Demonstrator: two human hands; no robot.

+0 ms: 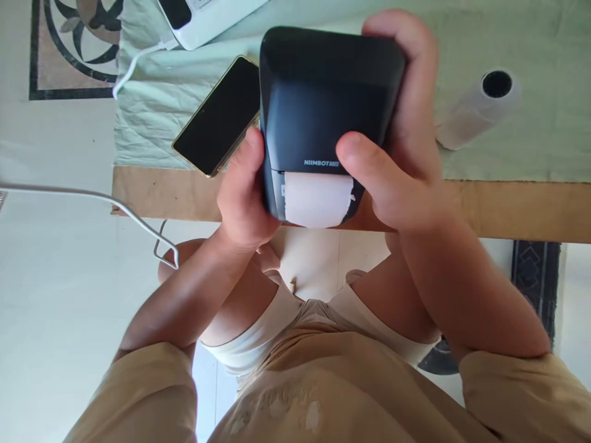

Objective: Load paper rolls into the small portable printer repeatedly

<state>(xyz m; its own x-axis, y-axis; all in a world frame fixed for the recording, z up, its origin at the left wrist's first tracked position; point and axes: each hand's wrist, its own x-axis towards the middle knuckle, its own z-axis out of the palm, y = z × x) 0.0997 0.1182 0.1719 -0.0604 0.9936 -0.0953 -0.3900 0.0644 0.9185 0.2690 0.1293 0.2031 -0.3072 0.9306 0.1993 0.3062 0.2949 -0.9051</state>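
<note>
A black label printer [323, 111] marked NIIMBOT is held up above the table's front edge, between both my hands. White label paper [318, 198] sticks out of its lower end. My left hand [247, 197] grips the printer's left side, thumb along the edge and the other fingers hidden beneath. My right hand [406, 135] wraps round the right side, its thumb lying on the top face beside the brand lettering and its fingers curled over the far right corner. Behind the printer, a smartphone [221, 114] with a dark screen lies on the cloth, partly covered by the printer.
On the green cloth [545, 141], a white roll [480, 111] with a dark core lies at the right. A white device [207, 27] with a black panel sits at the back left, a white cable [143, 58] plugged in. Another cable [92, 194] hangs at the left.
</note>
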